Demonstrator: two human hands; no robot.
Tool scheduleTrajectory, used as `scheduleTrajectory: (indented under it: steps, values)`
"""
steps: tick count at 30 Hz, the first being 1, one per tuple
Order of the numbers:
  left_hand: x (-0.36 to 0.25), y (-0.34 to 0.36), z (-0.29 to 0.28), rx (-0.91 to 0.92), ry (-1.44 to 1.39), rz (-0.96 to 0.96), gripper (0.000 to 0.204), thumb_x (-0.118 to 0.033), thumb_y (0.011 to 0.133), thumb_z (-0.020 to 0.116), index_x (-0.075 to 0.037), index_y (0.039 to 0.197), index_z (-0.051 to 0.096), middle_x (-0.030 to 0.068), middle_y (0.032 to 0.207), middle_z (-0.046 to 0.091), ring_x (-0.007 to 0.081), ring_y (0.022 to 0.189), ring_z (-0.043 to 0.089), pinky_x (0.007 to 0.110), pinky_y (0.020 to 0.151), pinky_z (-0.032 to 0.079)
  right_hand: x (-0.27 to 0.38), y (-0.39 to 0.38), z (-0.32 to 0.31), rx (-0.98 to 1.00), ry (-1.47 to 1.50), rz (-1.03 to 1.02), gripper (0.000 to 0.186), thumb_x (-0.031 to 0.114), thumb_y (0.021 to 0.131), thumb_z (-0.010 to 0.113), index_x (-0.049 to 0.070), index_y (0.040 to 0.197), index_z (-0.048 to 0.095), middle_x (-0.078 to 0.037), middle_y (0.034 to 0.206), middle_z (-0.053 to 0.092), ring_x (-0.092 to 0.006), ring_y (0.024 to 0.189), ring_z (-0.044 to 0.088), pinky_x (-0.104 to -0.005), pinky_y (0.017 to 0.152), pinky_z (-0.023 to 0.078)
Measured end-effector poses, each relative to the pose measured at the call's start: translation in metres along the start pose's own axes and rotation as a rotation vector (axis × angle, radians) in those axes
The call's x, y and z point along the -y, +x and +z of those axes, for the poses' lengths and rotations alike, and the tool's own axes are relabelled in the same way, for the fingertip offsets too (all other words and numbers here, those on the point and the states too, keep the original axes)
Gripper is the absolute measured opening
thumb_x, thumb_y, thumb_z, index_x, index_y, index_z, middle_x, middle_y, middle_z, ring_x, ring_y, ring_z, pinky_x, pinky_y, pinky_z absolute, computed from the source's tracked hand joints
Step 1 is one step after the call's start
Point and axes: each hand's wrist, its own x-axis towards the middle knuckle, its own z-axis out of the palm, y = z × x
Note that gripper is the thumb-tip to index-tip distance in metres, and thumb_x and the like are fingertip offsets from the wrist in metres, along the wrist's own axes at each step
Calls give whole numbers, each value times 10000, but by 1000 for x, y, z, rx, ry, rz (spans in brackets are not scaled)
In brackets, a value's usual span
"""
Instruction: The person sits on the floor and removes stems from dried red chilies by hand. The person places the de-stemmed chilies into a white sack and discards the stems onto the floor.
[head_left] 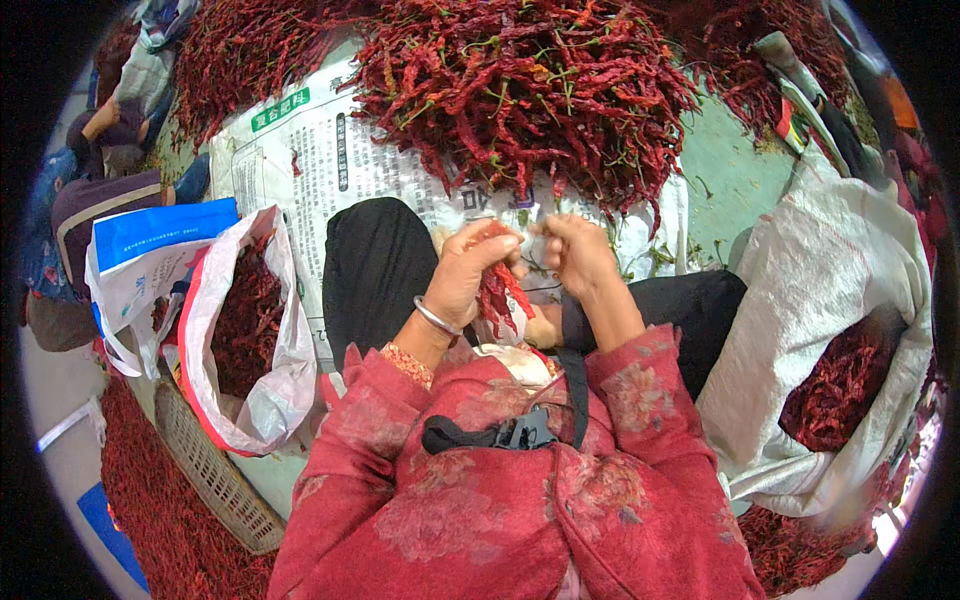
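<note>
My left hand (470, 268), with a bracelet at its wrist, is closed around a few dried red chilies (505, 302) that hang below its fingers. Close to its right, my right hand (582, 255) has its fingertips pinched together; anything between them is too small to make out. Both hands are above my lap, between my bent legs in dark trousers. Just beyond them rises a big heap of dried red chilies (520, 90), many with pale green stems. It lies on a printed white sheet (300, 165).
An open white sack (295, 370) holding chilies stands at my left, beside a wicker basket (215, 470). A larger white woven sack (770, 350) with chilies lies at my right. More chilies (150, 480) cover the lower left. Other people (130, 115) sit at the far left.
</note>
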Motion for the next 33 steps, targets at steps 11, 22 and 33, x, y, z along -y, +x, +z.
scheduleTrajectory:
  steps: [11,22,33]
  values:
    - [16,-7,33,437,1225,802,368,-40,732,594,-44,1100,602,133,1152,585,327,1103,515,422,952,399,17,-132,-44,296,-696,-75,152,135,854,561,50,729,578,4,586,550,-46,441,440,-193,405,323]
    - [19,-12,34,411,722,339,206,-172,854,608,1,964,591,119,755,568,194,669,555,313,623,440,46,-133,-36,213,-354,-426,121,120,854,623,3,883,632,-43,767,612,-66,565,522,-197,505,406]
    - [8,-11,30,566,1106,691,143,-120,827,607,0,902,586,119,784,555,218,724,567,316,664,437,25,-109,-22,223,184,27,149,95,874,554,33,738,562,-9,634,527,-34,468,394,-180,376,274]
